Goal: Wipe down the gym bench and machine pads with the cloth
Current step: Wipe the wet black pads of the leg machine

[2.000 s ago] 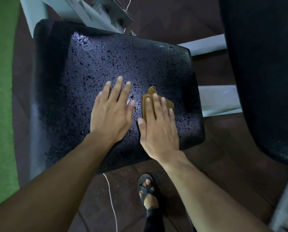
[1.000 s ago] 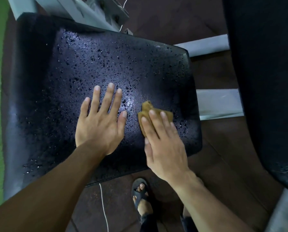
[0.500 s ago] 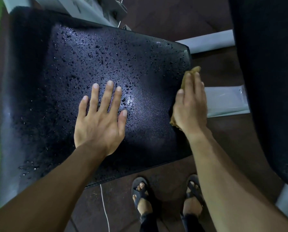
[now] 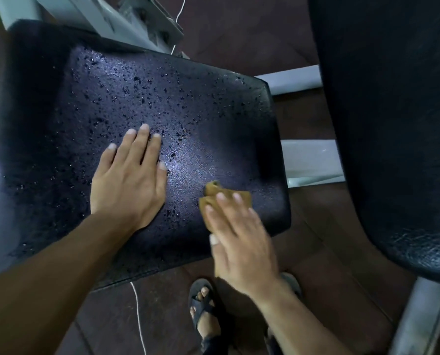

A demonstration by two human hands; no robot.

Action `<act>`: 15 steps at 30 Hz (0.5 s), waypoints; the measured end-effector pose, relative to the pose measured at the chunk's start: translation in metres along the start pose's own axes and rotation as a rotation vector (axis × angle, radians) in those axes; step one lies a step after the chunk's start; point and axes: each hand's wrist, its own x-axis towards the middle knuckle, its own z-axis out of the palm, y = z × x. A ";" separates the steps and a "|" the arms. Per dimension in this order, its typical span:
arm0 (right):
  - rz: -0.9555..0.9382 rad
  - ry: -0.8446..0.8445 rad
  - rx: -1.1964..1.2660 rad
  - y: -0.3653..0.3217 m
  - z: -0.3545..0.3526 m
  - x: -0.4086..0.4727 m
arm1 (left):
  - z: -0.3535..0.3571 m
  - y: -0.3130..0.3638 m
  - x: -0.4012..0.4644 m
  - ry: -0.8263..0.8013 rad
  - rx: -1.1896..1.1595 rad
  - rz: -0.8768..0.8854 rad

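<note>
The right hand [image 4: 239, 242] presses the brown cloth [image 4: 226, 197] flat on the black seat pad [image 4: 162, 98], near its right corner, fingers straight. The left hand [image 4: 129, 180] lies spread flat just left of it. Water drops cover the pad to the far and left side, so the cloth probably needs to go that way. Brown floor [image 4: 239, 34] lies below.

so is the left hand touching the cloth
Apart. The head view shows bare wet pad between the left hand and the cloth.
</note>
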 end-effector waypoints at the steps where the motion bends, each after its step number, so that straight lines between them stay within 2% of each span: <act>1: 0.039 0.021 -0.010 0.012 -0.002 0.000 | -0.003 -0.006 0.006 -0.011 0.029 0.017; 6: 0.258 0.062 -0.017 0.050 -0.015 0.040 | -0.009 -0.043 0.031 -0.034 0.070 0.004; 10: 0.444 0.104 0.053 0.060 -0.019 0.095 | -0.001 -0.047 0.030 -0.012 0.078 -0.011; 12: 0.463 0.099 0.049 0.053 -0.019 0.122 | 0.000 -0.048 0.031 -0.005 0.083 -0.016; 15: 0.372 0.038 0.041 0.024 -0.018 0.147 | -0.001 -0.047 0.033 0.000 0.080 -0.011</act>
